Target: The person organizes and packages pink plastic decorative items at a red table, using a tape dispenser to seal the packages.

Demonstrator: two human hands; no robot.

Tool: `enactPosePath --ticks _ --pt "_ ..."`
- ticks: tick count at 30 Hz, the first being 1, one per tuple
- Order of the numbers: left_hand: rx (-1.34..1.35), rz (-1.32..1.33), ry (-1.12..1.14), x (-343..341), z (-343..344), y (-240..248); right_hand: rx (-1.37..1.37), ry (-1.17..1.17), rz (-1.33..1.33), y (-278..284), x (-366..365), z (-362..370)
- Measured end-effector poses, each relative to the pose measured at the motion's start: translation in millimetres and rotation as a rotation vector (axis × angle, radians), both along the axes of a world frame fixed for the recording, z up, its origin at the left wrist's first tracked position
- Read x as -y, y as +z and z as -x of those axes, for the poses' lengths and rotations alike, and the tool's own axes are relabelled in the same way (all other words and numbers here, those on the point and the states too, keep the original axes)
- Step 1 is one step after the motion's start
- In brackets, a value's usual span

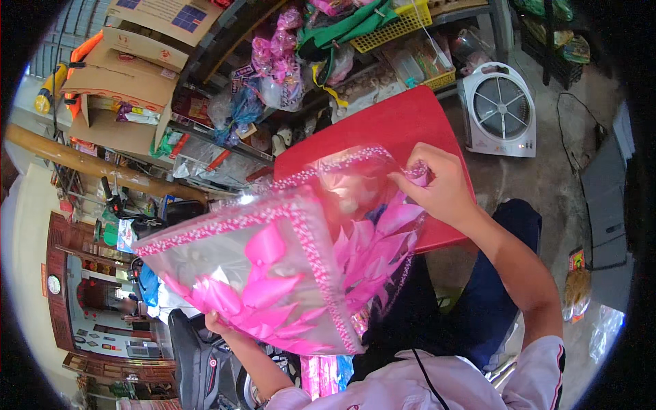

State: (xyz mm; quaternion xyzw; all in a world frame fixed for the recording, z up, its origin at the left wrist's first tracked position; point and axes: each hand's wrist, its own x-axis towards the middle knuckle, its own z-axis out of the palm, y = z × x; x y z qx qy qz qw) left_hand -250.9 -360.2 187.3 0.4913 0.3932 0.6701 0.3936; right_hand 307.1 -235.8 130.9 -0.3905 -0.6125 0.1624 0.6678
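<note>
Over my lap is a clear plastic box-shaped cover point(236, 256) edged with pink-and-white patterned trim. Pink ribbon petals point(270, 290) fan out in it, seen through the clear sides. My right hand point(439, 183) is closed in a pinch on the trim at the cover's upper right corner, where it bunches up. At the lower left, my left hand point(217, 324) grips the cover's edge from below; most of its fingers are hidden behind it. Behind the cover lies a red plastic stool or table top point(383, 130), and the cover partly overlaps it.
A white box fan point(502, 109) stands on the floor at the right. Shelves at the back hold bagged goods and a yellow basket point(391, 27). Cardboard boxes point(126, 89) are stacked at the upper left. A dark motorbike point(195, 359) stands at the lower left, beside my left arm.
</note>
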Motion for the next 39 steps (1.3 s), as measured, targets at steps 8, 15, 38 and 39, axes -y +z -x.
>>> enactPosePath --ticks 8,15,38,39 --pt "0.057 -0.037 -0.024 11 -12 -4 0.024 -0.024 0.059 3 2 -3" --pt "0.109 -0.027 -0.051 5 -16 2 -0.035 -0.027 0.06 2 0 -4" --pt "0.084 0.121 0.39 45 32 13 -0.182 -0.073 0.214 -5 -6 -25" --pt "0.074 0.127 0.389 47 29 15 -0.177 -0.079 0.209 -5 -6 -24"
